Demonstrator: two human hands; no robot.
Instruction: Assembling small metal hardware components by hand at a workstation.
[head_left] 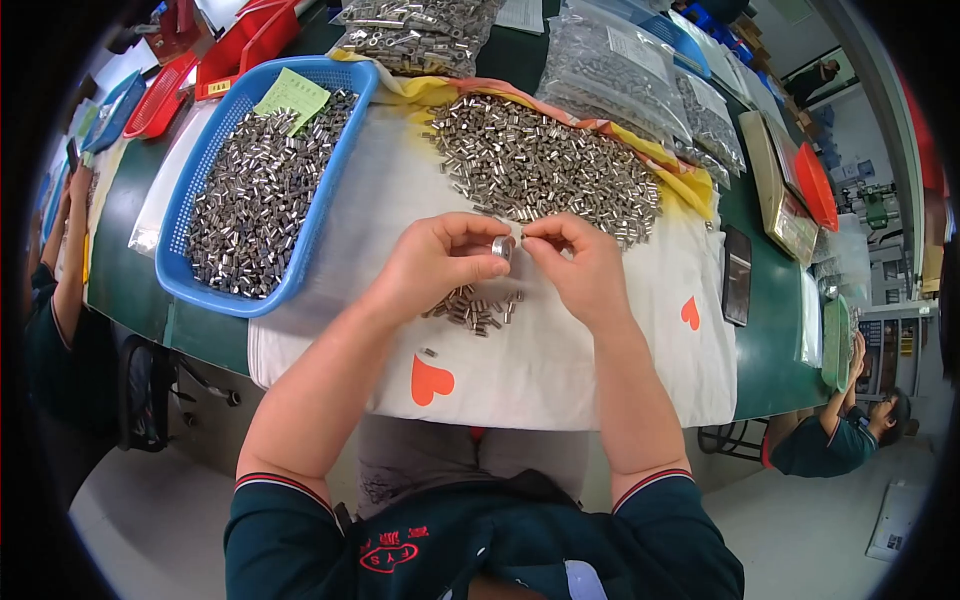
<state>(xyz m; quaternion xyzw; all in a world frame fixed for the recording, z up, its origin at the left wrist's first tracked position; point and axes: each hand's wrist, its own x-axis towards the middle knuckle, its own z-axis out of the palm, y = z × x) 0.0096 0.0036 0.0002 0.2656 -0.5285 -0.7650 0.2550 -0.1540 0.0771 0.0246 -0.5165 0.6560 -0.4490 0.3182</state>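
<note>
My left hand [432, 258] grips a short, round metal ring [502, 248] between thumb and fingers. Close beside it, my right hand [585, 265] pinches a small piece against the ring's side; the fingertips mostly hide that piece. Just below the left hand, a small group of cylindrical metal parts [476, 310] lies on the white cloth [560, 375], with one stray part [429, 352] apart from them. Beyond both hands spreads a large heap of similar short metal cylinders [550, 165], backed by a rolled yellow and orange cloth edge [690, 185].
At left stands a blue basket [222, 300] full of metal parts with a yellow-green note [292, 98]. Bags of parts [610, 70] line the back. A dark phone-like object [736, 275] lies right. People work at the far left [65, 330] and right [825, 445].
</note>
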